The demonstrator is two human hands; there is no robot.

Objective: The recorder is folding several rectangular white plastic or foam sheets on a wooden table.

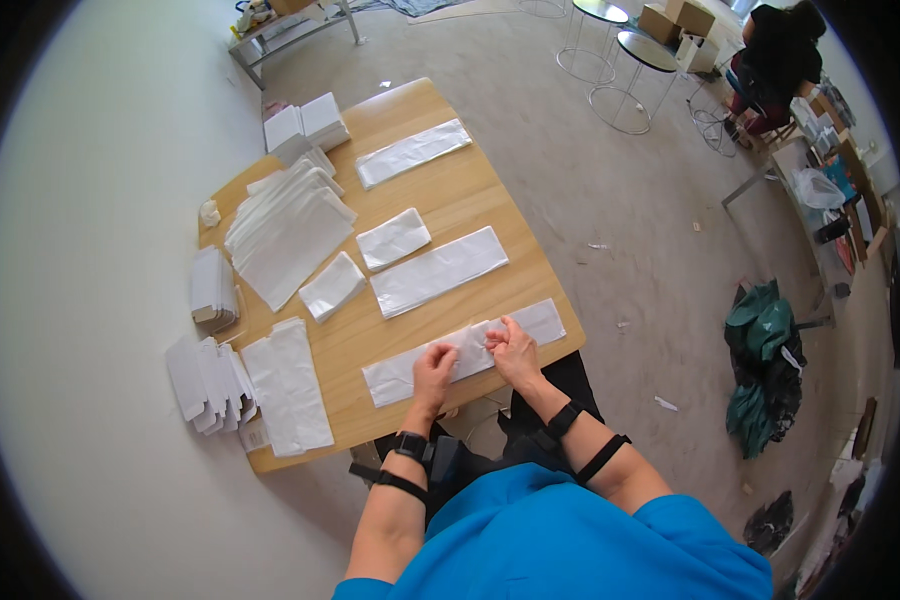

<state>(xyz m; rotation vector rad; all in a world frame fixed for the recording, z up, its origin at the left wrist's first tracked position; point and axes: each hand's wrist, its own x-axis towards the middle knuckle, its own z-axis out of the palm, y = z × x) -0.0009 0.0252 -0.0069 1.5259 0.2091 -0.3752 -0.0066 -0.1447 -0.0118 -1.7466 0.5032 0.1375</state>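
Note:
Across the near edge of the wooden table lies a long strip of folded white plastic sheet (540, 320), thin and a little crumpled. My left hand (435, 372) is over its middle, the fingers curled in a pinch on the thin material. Just to the right, my right hand (511, 352) has its fingers bent in and closed at the strip's far edge. Between the two hands the plastic is slightly raised and wrinkled. My fingertips partly hide the spot they grip.
On the table (450, 190) lie another folded strip (440, 270), a small folded packet (394, 240) and a fanned stack of white sheets (288, 230). White boxes (213, 285) line its left side. Green plastic (755, 340) lies on the floor; a person (780, 60) sits far right.

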